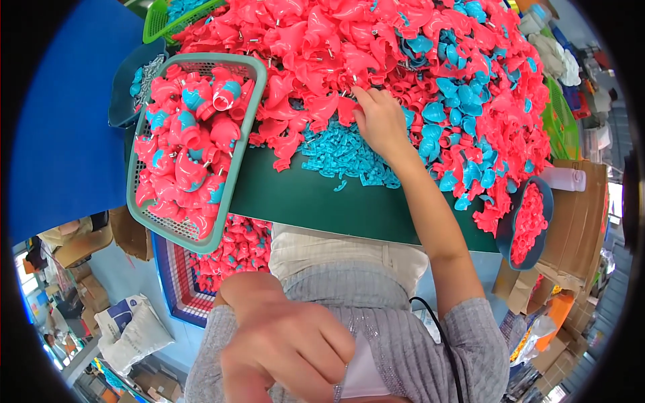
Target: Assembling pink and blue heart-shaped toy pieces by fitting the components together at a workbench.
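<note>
My right hand (384, 124) reaches to the near edge of a big heap of glossy pink plastic shells (322, 101). Its thumb and index finger are apart, close to a pink piece; nothing is visibly gripped. Just below that hand lies a pile of small blue plastic parts (349, 158), and curved blue shells (463, 97) are scattered to its right. My left hand (289, 346) is raised close in front of my body, fingers curled. Its fingertips are hidden, so whatever it may hold does not show.
A green-rimmed basket (254, 101) of joined pink-and-blue pieces sits on the green table (302, 201) at left. Behind it is a dark bin (121, 94) with metal pins. Below stands a blue crate (168, 289); at right, a dark bowl (547, 208) of small pink parts beside a cardboard box (578, 228).
</note>
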`<state>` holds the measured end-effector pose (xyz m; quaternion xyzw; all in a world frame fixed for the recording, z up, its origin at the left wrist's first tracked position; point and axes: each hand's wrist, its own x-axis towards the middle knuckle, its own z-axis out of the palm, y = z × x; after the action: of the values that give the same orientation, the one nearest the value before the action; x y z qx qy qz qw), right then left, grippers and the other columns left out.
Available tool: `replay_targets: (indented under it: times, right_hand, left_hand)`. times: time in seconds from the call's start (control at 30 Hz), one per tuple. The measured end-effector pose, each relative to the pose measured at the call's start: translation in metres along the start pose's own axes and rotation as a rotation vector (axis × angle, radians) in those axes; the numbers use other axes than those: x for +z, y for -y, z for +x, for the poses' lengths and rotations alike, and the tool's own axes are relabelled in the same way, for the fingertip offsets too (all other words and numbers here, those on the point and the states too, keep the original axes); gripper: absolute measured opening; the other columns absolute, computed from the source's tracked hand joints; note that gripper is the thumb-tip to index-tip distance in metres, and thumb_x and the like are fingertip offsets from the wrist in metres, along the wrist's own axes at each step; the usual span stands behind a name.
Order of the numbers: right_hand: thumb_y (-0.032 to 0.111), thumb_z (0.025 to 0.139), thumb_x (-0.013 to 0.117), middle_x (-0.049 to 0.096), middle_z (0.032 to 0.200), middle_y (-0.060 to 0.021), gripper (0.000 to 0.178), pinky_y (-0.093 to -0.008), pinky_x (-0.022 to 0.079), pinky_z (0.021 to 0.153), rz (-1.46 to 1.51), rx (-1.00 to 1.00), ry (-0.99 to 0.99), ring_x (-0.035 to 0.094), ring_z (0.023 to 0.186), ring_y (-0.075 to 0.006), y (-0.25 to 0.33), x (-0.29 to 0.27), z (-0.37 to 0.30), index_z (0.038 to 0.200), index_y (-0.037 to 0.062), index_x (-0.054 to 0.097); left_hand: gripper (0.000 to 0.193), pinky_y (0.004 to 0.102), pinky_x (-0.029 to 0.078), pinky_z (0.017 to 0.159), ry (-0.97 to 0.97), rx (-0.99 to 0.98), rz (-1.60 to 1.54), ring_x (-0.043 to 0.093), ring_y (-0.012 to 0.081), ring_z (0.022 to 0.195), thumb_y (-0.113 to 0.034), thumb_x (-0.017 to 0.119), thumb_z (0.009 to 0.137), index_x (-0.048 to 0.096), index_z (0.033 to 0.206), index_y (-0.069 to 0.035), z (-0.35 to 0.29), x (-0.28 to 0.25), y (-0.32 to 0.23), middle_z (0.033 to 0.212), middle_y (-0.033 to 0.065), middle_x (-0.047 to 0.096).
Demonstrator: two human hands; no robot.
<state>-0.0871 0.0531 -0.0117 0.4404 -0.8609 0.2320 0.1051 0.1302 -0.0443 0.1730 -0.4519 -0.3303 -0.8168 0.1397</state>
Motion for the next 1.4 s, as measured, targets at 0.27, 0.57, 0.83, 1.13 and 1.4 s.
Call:
replay_targets:
  times: [0.27,0.57,0.83,1.13,1.4]
  right_hand:
    - [0.009,0.071,0.066,0.059,0.069,-0.0119,0.017,-0.0379,0.047,0.06,0.157,0.242,-0.071,0.059,0.064,-0.0282,-0.017,0.002,-0.015,0.087,0.0035,0.063]
    - [0.005,0.08,0.066,0.059,0.074,-0.0023,0.008,-0.0204,0.043,0.054,0.93,0.5,-0.015,0.055,0.064,-0.0047,0.071,-0.03,-0.053,0.079,0.0016,0.059]
    - [0.023,0.077,0.069,0.059,0.109,-0.0114,0.029,-0.0406,0.043,0.085,0.15,-0.101,0.024,0.053,0.105,-0.0314,0.058,0.0,-0.043,0.099,0.0045,0.063]
    - [0.012,0.077,0.068,0.062,0.102,-0.0133,0.021,-0.0374,0.047,0.083,0.41,0.06,-0.09,0.057,0.098,-0.0315,0.021,-0.015,-0.079,0.095,0.002,0.064]
    - [0.006,0.074,0.069,0.063,0.09,-0.011,0.019,-0.038,0.047,0.073,0.183,0.198,-0.131,0.057,0.085,-0.03,-0.009,-0.039,-0.089,0.092,0.0024,0.065]
  left_hand:
    - [0.024,0.0272,0.026,0.041,0.037,0.01,-0.073,0.046,0.0151,0.044,-0.027,0.066,0.085,0.061,0.105,-0.014,-0.008,-0.007,-0.001,0.069,0.0154,0.059]
    - [0.026,0.029,0.047,0.078,-1.362,-0.548,0.295,0.057,0.0163,0.093,-0.012,0.059,0.091,0.051,0.112,0.001,-0.092,-0.07,0.095,0.102,0.0138,0.06]
    - [0.012,0.0243,0.046,0.081,-1.196,-0.47,0.872,0.057,0.0127,0.091,-0.011,0.049,0.096,0.045,0.097,0.001,-0.15,-0.112,0.108,0.115,0.0172,0.058]
    - [0.015,0.0306,0.046,0.084,-0.88,-0.574,0.953,0.06,0.0206,0.096,-0.011,0.053,0.094,0.05,0.101,0.002,-0.144,-0.12,0.152,0.113,0.0191,0.06]
    - [0.008,0.0267,0.05,0.078,-0.91,-0.446,0.979,0.062,0.0151,0.088,-0.006,0.051,0.094,0.05,0.098,0.001,-0.122,-0.113,0.141,0.106,0.017,0.063]
